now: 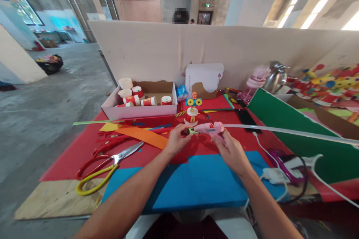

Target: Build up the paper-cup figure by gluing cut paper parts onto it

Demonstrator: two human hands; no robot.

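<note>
This seems to be a craft workshop: a bare concrete floor (81, 71) at the left, scissors (116, 159) and a glue gun (210, 129) near, many colourful craft pieces (333, 84) at the right.

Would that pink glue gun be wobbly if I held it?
The pink glue gun is probably light, since it looks like plastic. It might feel back-heavy, because a long translucent stick seems to run from its rear. The stick could bend, being so thin.
</note>
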